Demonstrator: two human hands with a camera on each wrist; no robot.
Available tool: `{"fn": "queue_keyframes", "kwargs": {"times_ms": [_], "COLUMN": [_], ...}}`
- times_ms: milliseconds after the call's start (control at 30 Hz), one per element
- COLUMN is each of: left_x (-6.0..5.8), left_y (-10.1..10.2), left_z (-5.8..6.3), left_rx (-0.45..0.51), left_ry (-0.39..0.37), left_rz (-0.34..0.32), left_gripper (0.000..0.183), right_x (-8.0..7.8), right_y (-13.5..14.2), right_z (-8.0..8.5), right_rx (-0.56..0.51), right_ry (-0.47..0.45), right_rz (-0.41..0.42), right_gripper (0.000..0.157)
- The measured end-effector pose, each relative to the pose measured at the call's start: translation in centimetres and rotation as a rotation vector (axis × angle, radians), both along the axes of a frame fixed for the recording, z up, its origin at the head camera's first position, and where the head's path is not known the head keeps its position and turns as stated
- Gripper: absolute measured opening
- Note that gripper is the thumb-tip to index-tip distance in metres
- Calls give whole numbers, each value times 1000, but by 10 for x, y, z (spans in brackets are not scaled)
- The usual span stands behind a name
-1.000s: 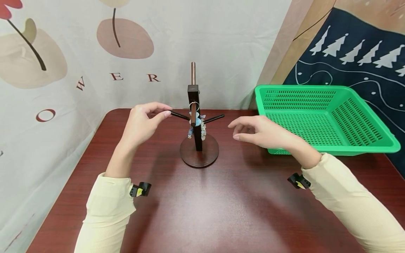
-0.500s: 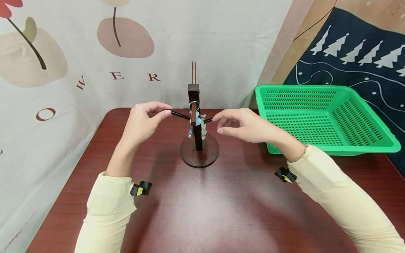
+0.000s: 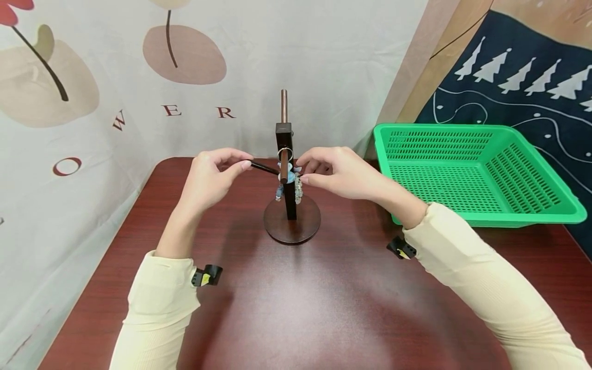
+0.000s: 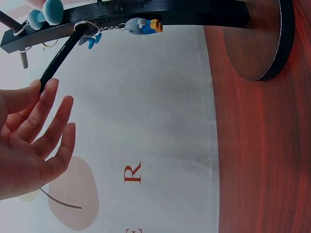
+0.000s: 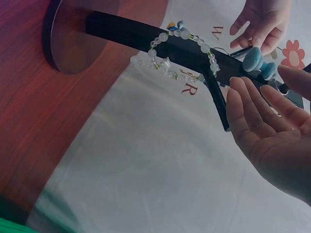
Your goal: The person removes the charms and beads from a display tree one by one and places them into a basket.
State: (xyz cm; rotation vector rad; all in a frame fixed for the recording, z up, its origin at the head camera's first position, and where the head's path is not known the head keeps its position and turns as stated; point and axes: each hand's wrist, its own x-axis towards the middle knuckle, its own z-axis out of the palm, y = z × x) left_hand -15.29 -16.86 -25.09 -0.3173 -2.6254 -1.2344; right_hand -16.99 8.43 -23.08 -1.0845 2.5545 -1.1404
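A dark wooden stand (image 3: 290, 208) with pegs stands upright on its round base. My left hand (image 3: 208, 177) pinches the outer end of its left peg (image 3: 264, 167) between thumb and fingers. A keychain with a small blue-grey figure (image 4: 138, 26) hangs from that peg by a ring and chain. My right hand (image 3: 344, 172) is beside the right peg (image 5: 217, 102), fingers loosely bent and thumb apart. A clear and green beaded bracelet (image 5: 212, 60) loops around that peg. On the front peg (image 3: 284, 172) hangs a light-blue rounded charm (image 5: 251, 59), close to my right fingertips.
A green slotted basket (image 3: 485, 218) stands at the right rear of the reddish-brown table (image 3: 300, 308). Behind it all hangs a printed cloth backdrop (image 3: 333, 61). One thin peg (image 3: 284, 105) sticks up behind the stand's top.
My right hand has moved left, from beside the basket to the stand's right peg and bracelet. The left hand keeps its pinch on the left peg.
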Motion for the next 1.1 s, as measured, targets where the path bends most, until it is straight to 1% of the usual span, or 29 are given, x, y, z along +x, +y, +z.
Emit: {"fn": "queue_keyframes", "kwargs": {"times_ms": [133, 300, 533, 733, 800, 1000, 1100], "left_x": [-1, -1, 0, 1, 1, 2, 3], "left_y": [0, 0, 0, 1, 1, 1, 2], "left_z": [0, 0, 1, 2, 3, 3, 3], "left_rx": [0, -4, 3, -5, -7, -8, -8], "left_ry": [1, -2, -4, -7, -8, -6, -4], "left_rz": [3, 18, 2, -3, -1, 2, 3], "left_gripper": [15, 14, 15, 16, 16, 16, 16], "right_x": [-1, -2, -4, -4, -4, -4, -4], "right_y": [-4, -7, -10, -14, -15, -19, -21], "right_z": [-1, -3, -10, -11, -11, -12, -13], "right_rx": [-9, -4, 9, 7, 3, -18, -24], "right_ry": [-28, -25, -41, -44, -58, -64, -63], "right_rz": [-6, -15, -23, -8, -6, -18, -42], "right_gripper": [24, 23, 27, 29, 30, 22, 18]}}
